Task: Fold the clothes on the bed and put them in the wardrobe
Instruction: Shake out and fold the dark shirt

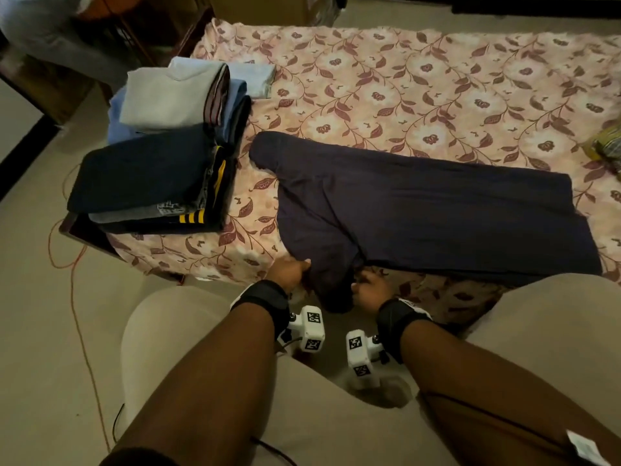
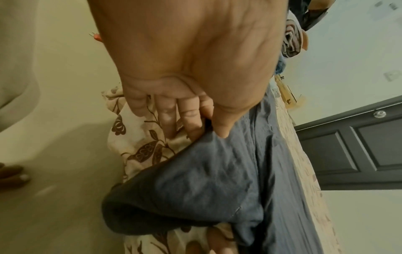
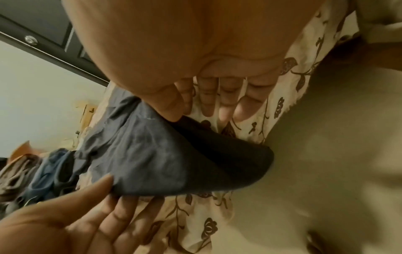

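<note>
A dark navy garment (image 1: 420, 213) lies spread across the floral bed sheet (image 1: 403, 79), and one end hangs over the near edge. My left hand (image 1: 292, 270) pinches the left side of that hanging end; in the left wrist view the thumb lies on the cloth (image 2: 206, 180) with fingers (image 2: 187, 120) beneath. My right hand (image 1: 371, 284) pinches the right side, thumb on the cloth (image 3: 147, 154). The left hand (image 3: 108, 192) also shows there. Two stacks of folded clothes, one dark (image 1: 151, 176) and one grey and blue (image 1: 174, 95), sit on the bed's left end.
A folded light blue piece (image 1: 250, 79) lies behind the stacks. An orange cable (image 1: 72, 264) trails on the floor at left. A yellow-green item (image 1: 605, 146) sits at the bed's right edge. Another person (image 1: 40, 28) is at the far left. A dark door (image 2: 359, 146) stands beyond the bed.
</note>
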Demonstrator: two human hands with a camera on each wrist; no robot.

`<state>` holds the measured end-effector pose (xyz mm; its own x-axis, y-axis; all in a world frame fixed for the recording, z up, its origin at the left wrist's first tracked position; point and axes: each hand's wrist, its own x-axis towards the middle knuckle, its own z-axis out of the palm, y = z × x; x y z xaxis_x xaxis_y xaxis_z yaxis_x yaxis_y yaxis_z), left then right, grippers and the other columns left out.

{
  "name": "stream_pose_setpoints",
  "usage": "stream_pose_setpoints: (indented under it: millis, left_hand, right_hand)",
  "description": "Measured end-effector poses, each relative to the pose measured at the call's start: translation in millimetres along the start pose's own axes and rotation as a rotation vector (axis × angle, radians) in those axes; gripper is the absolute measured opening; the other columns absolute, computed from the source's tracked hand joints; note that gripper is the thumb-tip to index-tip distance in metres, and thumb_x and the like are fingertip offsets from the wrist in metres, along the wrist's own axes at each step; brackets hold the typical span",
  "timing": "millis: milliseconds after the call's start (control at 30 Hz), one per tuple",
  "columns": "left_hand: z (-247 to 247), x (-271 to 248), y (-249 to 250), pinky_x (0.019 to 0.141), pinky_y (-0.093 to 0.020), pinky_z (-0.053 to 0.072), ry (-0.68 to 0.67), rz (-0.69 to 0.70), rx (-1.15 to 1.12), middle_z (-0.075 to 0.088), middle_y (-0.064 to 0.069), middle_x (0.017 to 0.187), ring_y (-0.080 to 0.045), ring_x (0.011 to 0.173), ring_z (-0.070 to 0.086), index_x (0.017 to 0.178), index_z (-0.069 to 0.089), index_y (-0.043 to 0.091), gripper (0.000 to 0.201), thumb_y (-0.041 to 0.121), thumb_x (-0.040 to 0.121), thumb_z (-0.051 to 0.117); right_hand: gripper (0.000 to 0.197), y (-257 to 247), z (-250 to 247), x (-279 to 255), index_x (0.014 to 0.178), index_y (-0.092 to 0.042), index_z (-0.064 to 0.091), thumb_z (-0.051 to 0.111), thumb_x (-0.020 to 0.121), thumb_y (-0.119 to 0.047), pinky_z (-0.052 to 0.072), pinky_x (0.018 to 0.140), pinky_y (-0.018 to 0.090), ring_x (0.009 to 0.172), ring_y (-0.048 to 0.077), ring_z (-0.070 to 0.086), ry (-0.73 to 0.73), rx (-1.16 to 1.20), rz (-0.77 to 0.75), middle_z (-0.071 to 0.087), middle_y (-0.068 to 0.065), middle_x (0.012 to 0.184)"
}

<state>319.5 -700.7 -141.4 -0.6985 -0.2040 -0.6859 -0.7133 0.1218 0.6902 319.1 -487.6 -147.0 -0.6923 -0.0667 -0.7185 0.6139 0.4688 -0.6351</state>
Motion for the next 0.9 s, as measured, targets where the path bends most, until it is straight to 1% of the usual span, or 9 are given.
stream_pose_setpoints:
  millis: [100,233,333,433,567,700,767,833,900]
  left_hand:
    - [1,-19,4,0.061,-0.031,0.048,-0.001,-0.081,-0.231,0.069,-0.006,0.092,-0.022,0.072,0.061,0.111,0.064,0.016,0.018,0.023,0.095,0.061]
    - [2,-29,4,0.048,-0.023,0.041,0.012,-0.178,-0.316,0.052,0.0,0.059,-0.012,0.047,0.045,0.097,0.059,0.019,0.013,0.023,0.108,0.053]
    - [5,-40,3,0.046,-0.022,0.048,-0.084,-0.125,-0.252,0.056,0.002,0.055,-0.013,0.044,0.057,0.081,0.062,0.015,0.029,0.035,0.102,0.065]
    - [4,-41,0,0.088,-0.037,0.056,-0.043,0.008,-0.108,0.073,-0.004,0.097,-0.026,0.097,0.072,0.094,0.067,0.016,0.023,0.039,0.098,0.071]
    - [-2,-35,5,0.07,-0.04,0.042,0.068,0.002,-0.258,0.054,-0.013,0.075,-0.024,0.068,0.053,0.077,0.05,0.018,0.026,0.012,0.098,0.064]
    - [-2,-39,13,0.08,-0.045,0.05,-0.012,-0.074,-0.445,0.07,-0.011,0.105,-0.028,0.088,0.066,0.104,0.068,0.019,0.025,0.039,0.09,0.071]
    - [-2,-40,10,0.078,-0.043,0.06,0.005,-0.154,-0.514,0.077,-0.007,0.111,-0.03,0.094,0.072,0.116,0.069,0.02,0.03,0.042,0.096,0.071]
    - [-7,-34,0,0.062,-0.031,0.056,0.083,-0.194,-0.437,0.074,-0.009,0.103,-0.025,0.078,0.068,0.114,0.071,0.017,0.031,0.038,0.092,0.076]
    - [-13,-32,-5,0.059,-0.032,0.053,0.126,-0.209,-0.28,0.069,-0.014,0.097,-0.022,0.07,0.062,0.108,0.07,0.012,0.025,0.03,0.092,0.075]
  right_hand:
    - [0.027,8,11,15,0.102,-0.024,0.066,0.061,0.09,0.0,0.054,0.097,0.054,0.108,0.042,0.065,-0.014,0.181,-0.007,0.068,0.023,0.119]
    - [0.015,1,19,0,0.102,-0.013,0.057,0.055,0.1,0.002,0.051,0.052,0.027,0.066,0.02,0.057,-0.057,0.267,-0.062,0.062,0.005,0.075]
    - [0.023,5,20,-4,0.076,-0.014,0.062,0.064,0.098,-0.01,0.05,0.065,0.028,0.065,0.016,0.056,-0.081,0.251,-0.079,0.063,-0.003,0.063]
    - [0.034,15,20,2,0.06,-0.017,0.059,0.076,0.089,-0.015,0.049,0.073,0.029,0.069,0.016,0.058,0.02,0.258,-0.064,0.061,-0.002,0.063]
    - [0.038,30,13,0,0.051,-0.02,0.057,0.086,0.073,-0.032,0.054,0.074,0.037,0.064,0.021,0.057,0.111,0.244,-0.028,0.058,-0.006,0.055]
    - [0.053,34,9,-11,0.08,-0.02,0.069,0.084,0.051,-0.062,0.055,0.085,0.037,0.081,0.022,0.067,0.125,0.362,0.002,0.072,0.0,0.085]
    - [0.057,28,4,-20,0.104,-0.012,0.075,0.079,0.068,-0.056,0.054,0.092,0.037,0.095,0.025,0.069,0.118,0.371,0.026,0.075,0.003,0.107]
    - [0.04,23,-8,-29,0.118,-0.003,0.07,0.068,0.093,-0.033,0.044,0.086,0.027,0.102,0.028,0.063,0.141,0.261,0.098,0.065,0.0,0.11]
    - [0.037,25,-16,-30,0.125,-0.002,0.066,0.064,0.097,-0.026,0.045,0.088,0.028,0.114,0.032,0.061,0.129,0.154,0.17,0.062,0.003,0.113]
